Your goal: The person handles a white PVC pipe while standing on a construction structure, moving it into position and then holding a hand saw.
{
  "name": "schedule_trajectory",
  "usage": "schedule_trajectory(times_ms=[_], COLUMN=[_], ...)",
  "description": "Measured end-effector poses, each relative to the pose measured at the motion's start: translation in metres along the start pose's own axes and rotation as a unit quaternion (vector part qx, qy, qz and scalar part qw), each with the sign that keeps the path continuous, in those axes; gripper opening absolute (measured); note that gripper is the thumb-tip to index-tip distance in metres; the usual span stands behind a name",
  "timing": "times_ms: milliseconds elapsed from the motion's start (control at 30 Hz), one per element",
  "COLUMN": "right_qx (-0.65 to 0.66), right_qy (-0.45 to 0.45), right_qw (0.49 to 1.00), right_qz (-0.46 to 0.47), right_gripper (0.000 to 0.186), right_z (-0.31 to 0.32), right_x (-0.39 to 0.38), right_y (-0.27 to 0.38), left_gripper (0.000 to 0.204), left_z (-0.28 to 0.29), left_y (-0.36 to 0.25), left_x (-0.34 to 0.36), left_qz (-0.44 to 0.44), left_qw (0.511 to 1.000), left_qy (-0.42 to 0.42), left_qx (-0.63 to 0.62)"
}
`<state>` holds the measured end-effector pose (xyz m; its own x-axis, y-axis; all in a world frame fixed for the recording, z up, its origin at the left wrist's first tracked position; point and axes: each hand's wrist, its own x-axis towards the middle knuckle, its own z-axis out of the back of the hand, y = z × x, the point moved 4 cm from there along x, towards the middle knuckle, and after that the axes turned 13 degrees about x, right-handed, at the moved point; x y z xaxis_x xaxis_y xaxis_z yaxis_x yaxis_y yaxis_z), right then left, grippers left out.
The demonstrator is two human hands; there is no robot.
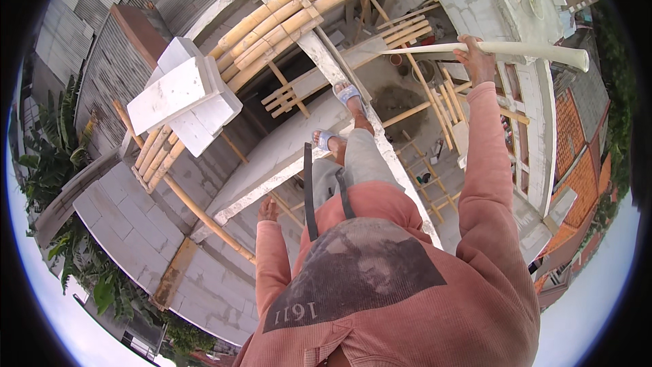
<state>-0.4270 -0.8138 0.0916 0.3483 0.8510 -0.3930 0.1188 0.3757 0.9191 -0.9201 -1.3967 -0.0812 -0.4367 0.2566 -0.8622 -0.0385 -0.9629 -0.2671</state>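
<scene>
Out to the right, my right hand (pixel 477 61) is closed around a long white pipe (pixel 533 51). The pipe lies nearly level across the view: its wide end is at the far right, and its thin-looking end reaches toward the middle. Low on the left, my left hand (pixel 269 209) hangs beside my body with loosely bent fingers and no object visible in it. Beneath my sandalled feet (pixel 350 94) runs a narrow concrete beam (pixel 388 156), where I stand high above the floor.
White blocks (pixel 178 95) are stacked at the left on bamboo poles (pixel 161 151). More bamboo poles (pixel 292 17) cross the far side. Deep drops lie on both sides of the beam. A bamboo ladder (pixel 424 170) and a block wall (pixel 129 211) stand below.
</scene>
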Motion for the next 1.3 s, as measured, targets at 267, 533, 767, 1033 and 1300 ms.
schedule_trajectory(times_ms=[267,533,767,1033,1300], right_qx=[-0.042,-0.044,-0.063,-0.052,-0.049], right_qy=[0.004,0.027,0.033,0.029,0.054], right_qw=[0.999,0.999,0.997,0.998,0.997], right_qz=[-0.010,-0.005,-0.002,-0.010,-0.014], right_gripper=[0.020,0.025,0.025,0.023,0.023], right_z=[-0.002,-0.015,-0.021,-0.010,-0.017], right_x=[0.001,0.006,0.018,0.044,0.053], right_y=[-0.003,0.009,0.019,0.032,0.041], left_gripper=[0.045,0.050,0.044,0.041,0.053], left_z=[0.003,0.006,-0.041,-0.085,-0.089], left_y=[0.001,0.018,0.012,-0.057,-0.052], left_x=[-0.003,-0.029,-0.009,0.015,0.026], left_qz=[-0.004,0.012,0.033,-0.085,-0.072], left_qw=[1.000,0.997,0.999,0.995,0.995], left_qy=[0.005,-0.052,-0.008,-0.032,-0.063], left_qx=[-0.026,-0.059,0.018,-0.045,0.023])
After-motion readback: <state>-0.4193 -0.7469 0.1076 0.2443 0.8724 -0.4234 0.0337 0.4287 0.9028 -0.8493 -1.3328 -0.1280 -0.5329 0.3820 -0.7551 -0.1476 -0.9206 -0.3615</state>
